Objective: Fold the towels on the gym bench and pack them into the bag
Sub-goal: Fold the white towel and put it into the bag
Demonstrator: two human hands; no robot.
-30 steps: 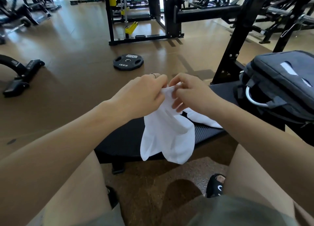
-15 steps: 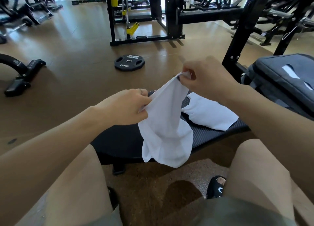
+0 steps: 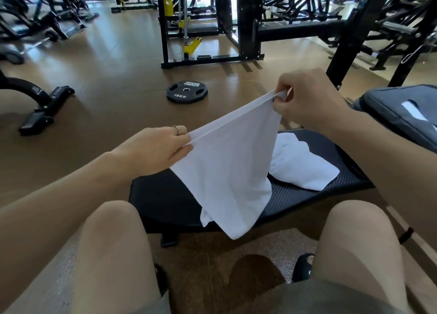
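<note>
Your left hand [image 3: 163,145] and right hand [image 3: 307,98] each pinch a top corner of the white cloth towel [image 3: 227,167], stretching its edge taut above the black padded bench [image 3: 170,200]; its lower end drapes over the bench's near edge. A second crumpled white towel [image 3: 300,167] lies on the bench, right of the first. The dark grey fabric bag [image 3: 402,110] sits at the bench's right end.

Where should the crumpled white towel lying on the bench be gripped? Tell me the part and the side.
Grip the crumpled white towel at its near right corner, coming from above on the bag side: that end lies flat on the black ribbed bench pad and uncovered, while the held towel overhangs its left end.
</note>
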